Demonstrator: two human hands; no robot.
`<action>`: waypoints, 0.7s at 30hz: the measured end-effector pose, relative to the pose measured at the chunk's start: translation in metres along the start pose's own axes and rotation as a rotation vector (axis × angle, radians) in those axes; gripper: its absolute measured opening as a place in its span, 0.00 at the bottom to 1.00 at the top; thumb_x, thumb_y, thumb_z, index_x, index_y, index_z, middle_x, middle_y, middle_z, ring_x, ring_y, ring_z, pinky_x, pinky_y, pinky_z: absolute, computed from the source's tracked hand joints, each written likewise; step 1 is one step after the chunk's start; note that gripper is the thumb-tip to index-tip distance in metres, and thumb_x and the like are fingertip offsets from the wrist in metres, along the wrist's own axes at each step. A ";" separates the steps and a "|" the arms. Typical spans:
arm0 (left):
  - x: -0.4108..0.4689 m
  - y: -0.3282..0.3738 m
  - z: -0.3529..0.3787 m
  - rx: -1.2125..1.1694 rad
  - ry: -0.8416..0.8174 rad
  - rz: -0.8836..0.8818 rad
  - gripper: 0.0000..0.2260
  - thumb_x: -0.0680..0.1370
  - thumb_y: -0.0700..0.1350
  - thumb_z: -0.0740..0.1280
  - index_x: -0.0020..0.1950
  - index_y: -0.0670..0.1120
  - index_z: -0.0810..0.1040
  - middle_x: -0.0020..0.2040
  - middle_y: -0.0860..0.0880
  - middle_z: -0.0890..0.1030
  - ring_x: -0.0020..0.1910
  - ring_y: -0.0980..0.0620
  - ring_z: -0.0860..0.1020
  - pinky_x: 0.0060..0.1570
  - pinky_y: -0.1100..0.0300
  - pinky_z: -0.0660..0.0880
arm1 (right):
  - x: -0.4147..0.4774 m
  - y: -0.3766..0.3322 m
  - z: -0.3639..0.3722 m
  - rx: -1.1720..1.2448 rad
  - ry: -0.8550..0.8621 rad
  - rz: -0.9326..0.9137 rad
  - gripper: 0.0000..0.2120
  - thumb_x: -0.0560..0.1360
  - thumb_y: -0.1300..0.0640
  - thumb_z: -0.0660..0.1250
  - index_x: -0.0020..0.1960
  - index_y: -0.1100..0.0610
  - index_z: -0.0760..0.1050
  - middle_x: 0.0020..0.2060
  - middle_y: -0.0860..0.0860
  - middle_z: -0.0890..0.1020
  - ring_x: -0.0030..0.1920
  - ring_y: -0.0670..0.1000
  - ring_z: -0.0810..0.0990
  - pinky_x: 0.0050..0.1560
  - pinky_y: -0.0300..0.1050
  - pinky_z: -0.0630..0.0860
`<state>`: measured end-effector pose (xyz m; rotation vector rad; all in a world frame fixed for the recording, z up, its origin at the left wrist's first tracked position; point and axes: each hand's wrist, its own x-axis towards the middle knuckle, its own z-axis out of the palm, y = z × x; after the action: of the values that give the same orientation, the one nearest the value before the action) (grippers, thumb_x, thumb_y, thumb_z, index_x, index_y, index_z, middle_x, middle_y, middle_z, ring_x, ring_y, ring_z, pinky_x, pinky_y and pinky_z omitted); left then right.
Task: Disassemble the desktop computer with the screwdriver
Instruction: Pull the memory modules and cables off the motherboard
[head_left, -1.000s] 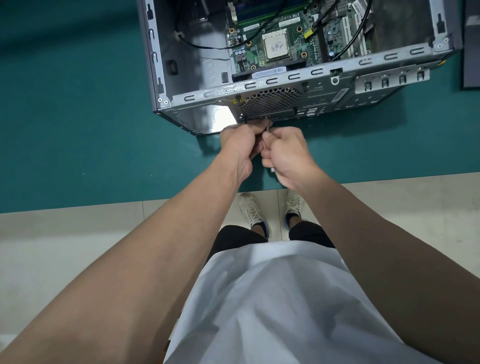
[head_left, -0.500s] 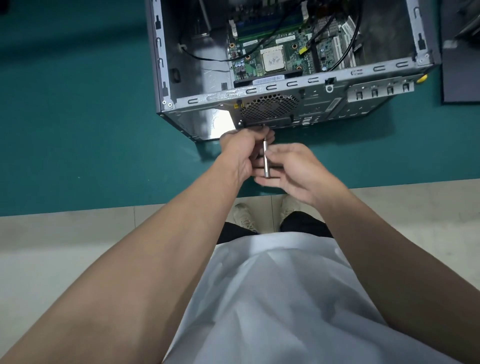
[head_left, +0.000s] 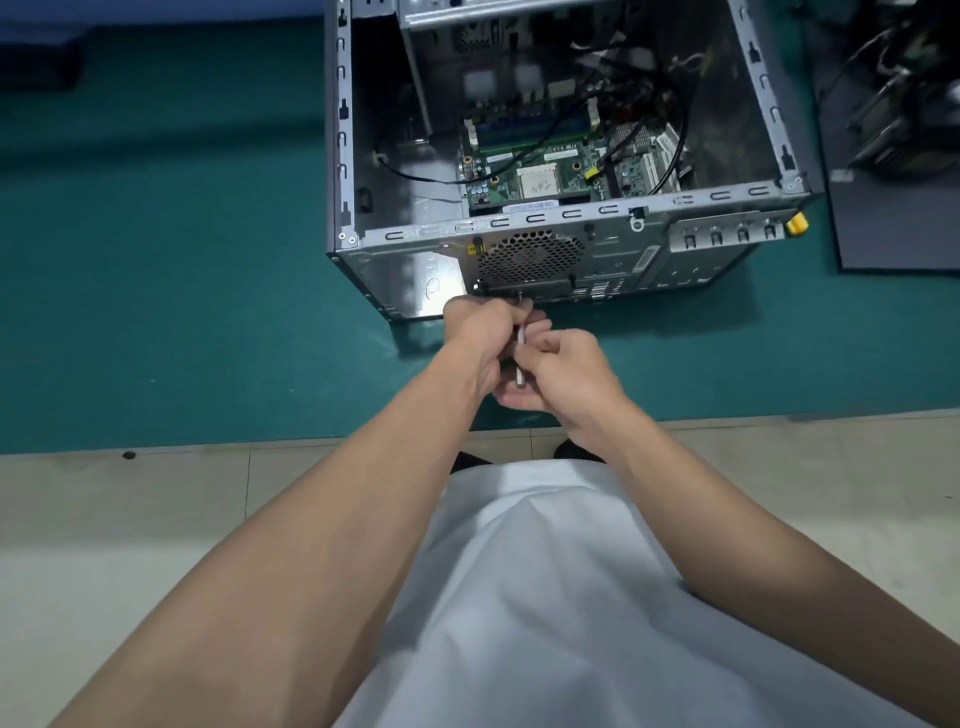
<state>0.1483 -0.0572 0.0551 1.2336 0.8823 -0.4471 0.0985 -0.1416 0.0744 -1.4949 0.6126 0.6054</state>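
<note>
Both hands have closed tighter on the screwdriver (head_left: 520, 358) since half a second ago. The left hand (head_left: 480, 338) grips its upper shaft and the right hand (head_left: 566, 374) curls round the lower end. Its tip meets the computer case (head_left: 727, 208), lying on a green mat (head_left: 182, 260), just below the fan grille (head_left: 530, 257). With the side cover off and the processor (head_left: 537, 182) bare, dismantling looks partway done. The motherboard (head_left: 566, 156) and cables (head_left: 670, 150) remain inside. A white sticker (head_left: 532, 206) is too small to read.

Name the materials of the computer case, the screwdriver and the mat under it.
Computer case: bare sheet metal, likely steel, dull grey with punched slots. Screwdriver: metal, its shaft bright and shiny. Mat: teal, matte, probably rubber or felt; unclear.
</note>
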 end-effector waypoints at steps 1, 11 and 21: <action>-0.001 0.001 0.000 -0.005 -0.025 -0.007 0.05 0.75 0.30 0.68 0.50 0.34 0.77 0.35 0.39 0.83 0.32 0.45 0.83 0.29 0.54 0.80 | -0.001 -0.002 -0.002 0.115 -0.085 0.051 0.06 0.79 0.68 0.60 0.48 0.68 0.75 0.36 0.60 0.80 0.33 0.55 0.83 0.40 0.47 0.83; -0.006 -0.004 -0.001 0.145 0.012 0.061 0.04 0.73 0.33 0.72 0.46 0.34 0.79 0.35 0.40 0.83 0.29 0.47 0.81 0.30 0.59 0.78 | -0.005 0.006 -0.002 -0.337 0.193 -0.090 0.10 0.74 0.65 0.65 0.35 0.56 0.75 0.26 0.53 0.82 0.27 0.49 0.83 0.33 0.40 0.80; -0.004 -0.007 0.001 0.207 0.005 0.056 0.07 0.70 0.36 0.76 0.44 0.37 0.80 0.35 0.41 0.84 0.30 0.46 0.82 0.31 0.58 0.77 | -0.006 0.006 -0.003 -0.190 0.124 -0.019 0.09 0.75 0.68 0.64 0.40 0.61 0.79 0.37 0.54 0.84 0.33 0.51 0.85 0.37 0.41 0.82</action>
<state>0.1411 -0.0612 0.0542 1.4459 0.8184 -0.5005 0.0896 -0.1441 0.0745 -1.7240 0.6493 0.5715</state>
